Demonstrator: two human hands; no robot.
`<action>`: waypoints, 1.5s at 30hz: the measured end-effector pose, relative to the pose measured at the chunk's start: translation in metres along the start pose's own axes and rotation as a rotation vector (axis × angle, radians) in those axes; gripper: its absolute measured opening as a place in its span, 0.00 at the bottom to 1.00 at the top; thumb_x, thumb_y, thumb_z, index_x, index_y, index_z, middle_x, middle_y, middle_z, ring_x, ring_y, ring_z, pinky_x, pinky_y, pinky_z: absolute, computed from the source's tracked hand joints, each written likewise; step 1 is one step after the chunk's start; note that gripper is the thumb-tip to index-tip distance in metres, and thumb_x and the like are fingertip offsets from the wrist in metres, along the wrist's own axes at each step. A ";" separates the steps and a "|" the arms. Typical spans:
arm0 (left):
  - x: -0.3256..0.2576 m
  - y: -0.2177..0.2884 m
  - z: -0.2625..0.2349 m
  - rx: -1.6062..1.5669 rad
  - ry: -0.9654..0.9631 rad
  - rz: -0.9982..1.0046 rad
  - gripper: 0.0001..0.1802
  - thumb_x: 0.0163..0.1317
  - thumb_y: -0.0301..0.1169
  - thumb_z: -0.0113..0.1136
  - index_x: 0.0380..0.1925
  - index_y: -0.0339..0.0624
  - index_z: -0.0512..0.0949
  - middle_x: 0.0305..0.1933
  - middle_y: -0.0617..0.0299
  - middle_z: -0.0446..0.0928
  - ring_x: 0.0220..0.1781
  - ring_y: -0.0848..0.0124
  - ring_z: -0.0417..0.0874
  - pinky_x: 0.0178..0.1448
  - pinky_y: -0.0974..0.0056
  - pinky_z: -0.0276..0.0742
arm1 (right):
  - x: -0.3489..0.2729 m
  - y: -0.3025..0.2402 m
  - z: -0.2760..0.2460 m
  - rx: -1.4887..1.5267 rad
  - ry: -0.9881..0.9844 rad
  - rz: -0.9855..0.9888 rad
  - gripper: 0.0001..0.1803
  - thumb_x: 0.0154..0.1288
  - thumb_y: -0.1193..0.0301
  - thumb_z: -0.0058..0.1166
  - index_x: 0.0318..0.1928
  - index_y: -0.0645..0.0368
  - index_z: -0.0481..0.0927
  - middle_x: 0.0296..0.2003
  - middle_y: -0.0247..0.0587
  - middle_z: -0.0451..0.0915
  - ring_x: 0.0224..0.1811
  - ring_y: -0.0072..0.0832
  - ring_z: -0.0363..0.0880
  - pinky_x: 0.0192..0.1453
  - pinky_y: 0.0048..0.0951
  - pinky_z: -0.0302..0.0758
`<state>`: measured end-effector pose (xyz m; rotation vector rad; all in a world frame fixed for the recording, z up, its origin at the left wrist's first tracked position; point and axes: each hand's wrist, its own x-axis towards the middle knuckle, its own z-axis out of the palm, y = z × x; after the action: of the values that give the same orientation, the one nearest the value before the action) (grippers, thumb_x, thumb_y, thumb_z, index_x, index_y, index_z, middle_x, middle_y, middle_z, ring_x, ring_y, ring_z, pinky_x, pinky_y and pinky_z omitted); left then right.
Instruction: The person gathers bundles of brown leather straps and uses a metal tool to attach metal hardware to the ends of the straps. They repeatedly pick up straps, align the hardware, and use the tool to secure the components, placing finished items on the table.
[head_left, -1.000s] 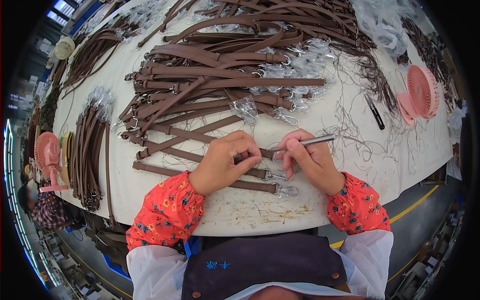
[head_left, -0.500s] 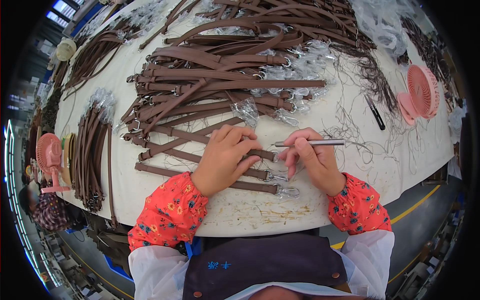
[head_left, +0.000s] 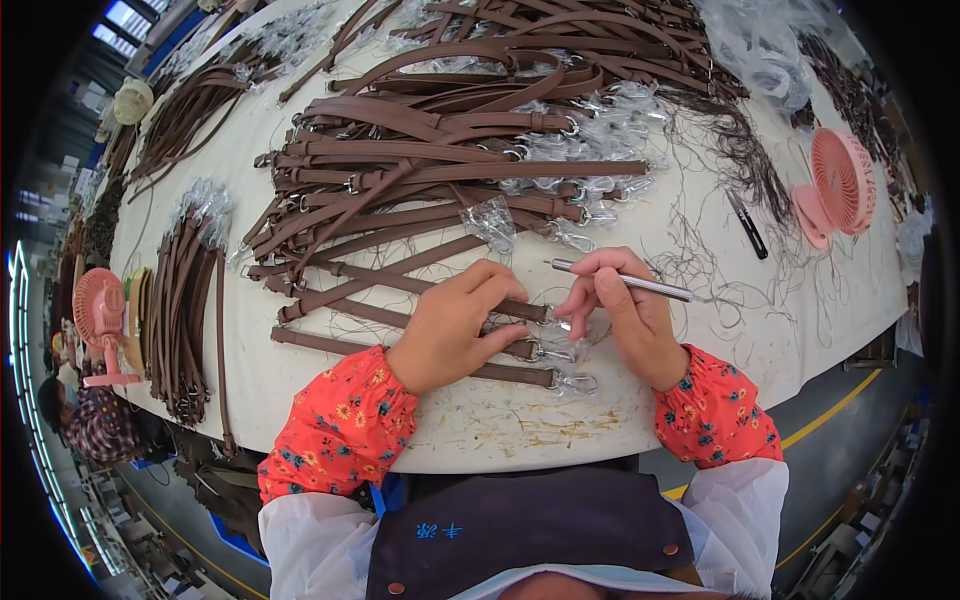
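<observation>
Several brown straps with metal clasps lie nearly side by side on the pale worktable. My left hand [head_left: 447, 330] rests over the nearer ones. Its curled fingers and thumb close about the end of one brown strap [head_left: 522, 311]. In my right hand [head_left: 630, 315] is a slim silver pen-like tool [head_left: 640, 284], held between thumb and fingers, its thin tip pointing left above the table. The lower fingers of that hand are by the strap's clasp end, where clear plastic wrap hides the metal. Closest to me lies another strap [head_left: 515, 375] with a wrapped snap hook [head_left: 577, 383].
Beyond my hands a big pile of brown straps [head_left: 400, 150] spreads across the worktable [head_left: 480, 440]. A bundle of straps [head_left: 180, 310] and a pink fan [head_left: 98, 310] are left. On the right are loose threads [head_left: 690, 240], a black cutter [head_left: 748, 225] and another pink fan [head_left: 840, 180].
The silver tool has tilted, its tip now higher and its rear end lower. My left hand has shifted slightly right and down, and its fingers bend more over the strap.
</observation>
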<state>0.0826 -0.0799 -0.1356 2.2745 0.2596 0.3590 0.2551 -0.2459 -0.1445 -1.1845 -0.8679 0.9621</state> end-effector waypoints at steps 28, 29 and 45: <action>-0.002 -0.011 -0.006 -0.328 -0.068 -0.211 0.05 0.68 0.26 0.64 0.37 0.34 0.82 0.38 0.63 0.81 0.36 0.79 0.76 0.40 0.72 0.73 | 0.000 -0.005 0.002 -0.089 -0.124 0.201 0.18 0.82 0.62 0.42 0.46 0.64 0.78 0.23 0.31 0.77 0.20 0.16 0.76 0.25 0.19 0.73; -0.003 -0.011 -0.006 -0.345 -0.070 -0.215 0.05 0.68 0.26 0.64 0.37 0.34 0.82 0.38 0.63 0.81 0.36 0.79 0.76 0.40 0.72 0.73 | 0.000 -0.005 0.002 -0.089 -0.125 0.200 0.18 0.82 0.62 0.42 0.46 0.64 0.78 0.23 0.31 0.77 0.20 0.16 0.76 0.25 0.19 0.73; -0.002 -0.009 -0.009 -0.357 -0.130 -0.210 0.04 0.67 0.25 0.65 0.36 0.36 0.82 0.40 0.61 0.81 0.38 0.77 0.79 0.42 0.70 0.75 | 0.001 -0.002 0.002 -0.087 -0.130 0.185 0.17 0.83 0.62 0.42 0.46 0.64 0.77 0.23 0.32 0.78 0.20 0.16 0.77 0.24 0.19 0.73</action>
<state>0.0766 -0.0679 -0.1371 1.8894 0.3353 0.1337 0.2538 -0.2450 -0.1421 -1.3045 -0.9226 1.1721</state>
